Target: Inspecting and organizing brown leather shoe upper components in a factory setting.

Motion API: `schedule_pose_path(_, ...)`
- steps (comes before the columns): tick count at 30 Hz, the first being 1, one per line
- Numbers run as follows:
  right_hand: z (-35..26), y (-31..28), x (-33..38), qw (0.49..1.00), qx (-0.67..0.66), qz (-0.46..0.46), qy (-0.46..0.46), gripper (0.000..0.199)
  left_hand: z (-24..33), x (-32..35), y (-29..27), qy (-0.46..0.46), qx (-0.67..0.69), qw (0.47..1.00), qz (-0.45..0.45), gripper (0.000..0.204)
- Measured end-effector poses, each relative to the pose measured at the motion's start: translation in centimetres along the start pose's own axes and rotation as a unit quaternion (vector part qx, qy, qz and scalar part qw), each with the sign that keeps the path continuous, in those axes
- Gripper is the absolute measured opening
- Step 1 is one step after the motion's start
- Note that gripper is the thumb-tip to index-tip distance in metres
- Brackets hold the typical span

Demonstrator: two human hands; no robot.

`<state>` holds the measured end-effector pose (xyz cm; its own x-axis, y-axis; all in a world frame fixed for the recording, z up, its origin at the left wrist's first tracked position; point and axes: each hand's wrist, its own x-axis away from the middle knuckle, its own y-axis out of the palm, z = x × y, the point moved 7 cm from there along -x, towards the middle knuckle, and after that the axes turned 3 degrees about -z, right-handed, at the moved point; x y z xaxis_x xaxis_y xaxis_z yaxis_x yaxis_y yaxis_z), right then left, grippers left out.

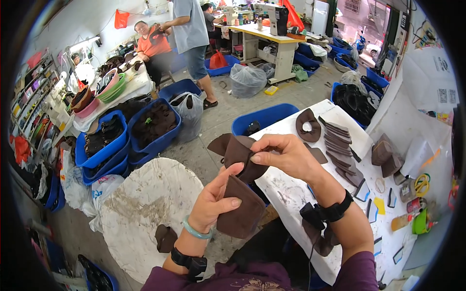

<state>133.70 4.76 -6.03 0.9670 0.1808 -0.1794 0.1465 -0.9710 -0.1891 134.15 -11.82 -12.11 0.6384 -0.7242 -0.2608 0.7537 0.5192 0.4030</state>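
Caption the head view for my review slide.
Left hand and right hand hold brown pieces between a round surface and a white table.

Floppy dark brown piece (238, 150), kinda folded over, pinched in the right hand (292, 157); flatter brown panel (241, 217) tilted below it in the left hand (209, 205). Can't tell if they're joined.

purple top (213, 278); tan butterfly print (262, 285); pale-green bangle (196, 234), left wrist; black strapped modules (196, 266), both wrists
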Motion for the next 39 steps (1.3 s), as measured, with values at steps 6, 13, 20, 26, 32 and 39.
schedule_pose_path(6,0.6,0.3,0.2,0.999,-0.031,0.019,0.025,0.020,0.7,0.0,0.2,0.056,-0.070,0.996,-0.027,0.070)
schedule_pose_path(13,0.0,0.6,0.4,0.999,0.014,0.024,-0.016,0.021,0.3,0.3,0.9,0.038,-0.054,0.997,-0.039,0.069)
schedule_pose_path(20,0.5,0.6,0.9,0.999,-0.042,0.026,-0.015,0.023,-1.0,0.5,-0.1,-0.014,0.134,0.991,0.025,0.071)
schedule_pose_path(26,0.7,0.7,0.9,0.998,-0.047,0.029,0.002,0.024,-1.4,0.5,-0.3,-0.005,0.207,0.978,0.029,0.072)
schedule_pose_path(32,0.3,1.0,0.8,0.997,-0.062,0.036,0.013,0.019,-1.1,0.5,0.3,-0.010,0.245,0.969,0.017,0.072)
schedule_pose_path(39,0.8,0.9,1.0,0.995,-0.064,0.044,0.063,0.018,-1.1,0.5,0.9,-0.018,0.288,0.957,0.013,0.071)
